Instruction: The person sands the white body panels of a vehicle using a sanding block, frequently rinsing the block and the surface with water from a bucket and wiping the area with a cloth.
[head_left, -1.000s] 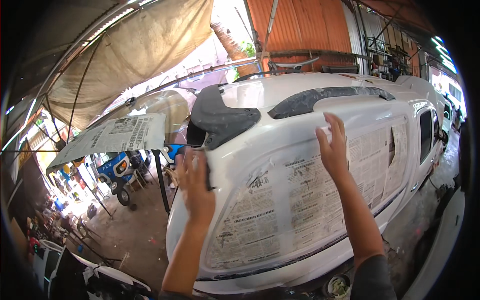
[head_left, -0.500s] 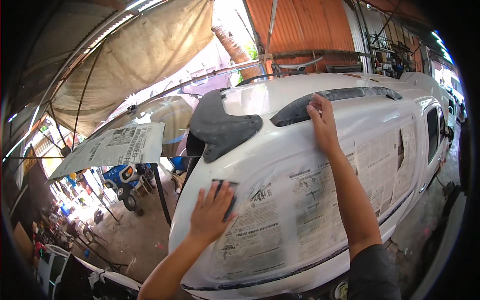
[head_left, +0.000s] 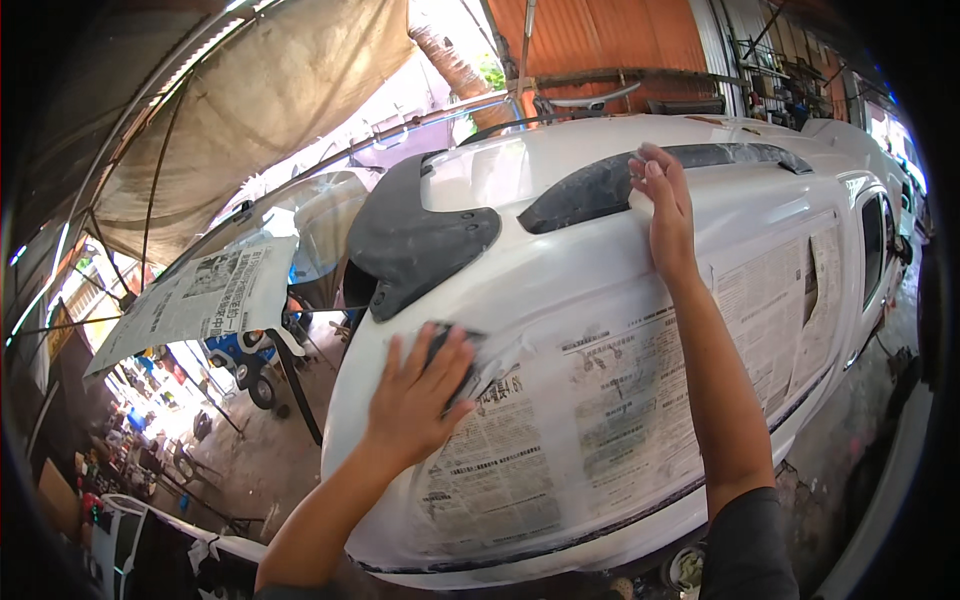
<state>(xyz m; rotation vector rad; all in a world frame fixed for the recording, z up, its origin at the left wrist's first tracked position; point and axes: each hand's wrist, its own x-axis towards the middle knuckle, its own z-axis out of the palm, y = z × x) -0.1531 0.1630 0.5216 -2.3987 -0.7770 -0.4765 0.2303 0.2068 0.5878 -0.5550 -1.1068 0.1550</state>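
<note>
A white van (head_left: 590, 300) with newspaper (head_left: 500, 470) masking its side windows fills the middle. My left hand (head_left: 415, 400) lies over a dark sheet of sandpaper (head_left: 470, 348), pressing it to the white rear corner above the masked window. Its fingers are spread across the sheet and partly hide it. Higher up, my right hand (head_left: 668, 205) has its fingers curled over the black roof rail (head_left: 580, 195), and its forearm crosses in front of the papered side. Left of the rail sits a black, curved plastic piece (head_left: 430, 235) at the rear roof edge.
At left, a newspaper-covered panel (head_left: 205, 290) stands out on dark supports. Behind it is another vehicle's windshield (head_left: 300, 225). A blue vehicle (head_left: 245, 355) is farther back on the floor. A bucket (head_left: 686, 568) stands below the van's side.
My left hand and the sandpaper have shifted slightly up across the white panel. My right hand stays at the rail, a little farther right and up. The whole view has turned slightly.
</note>
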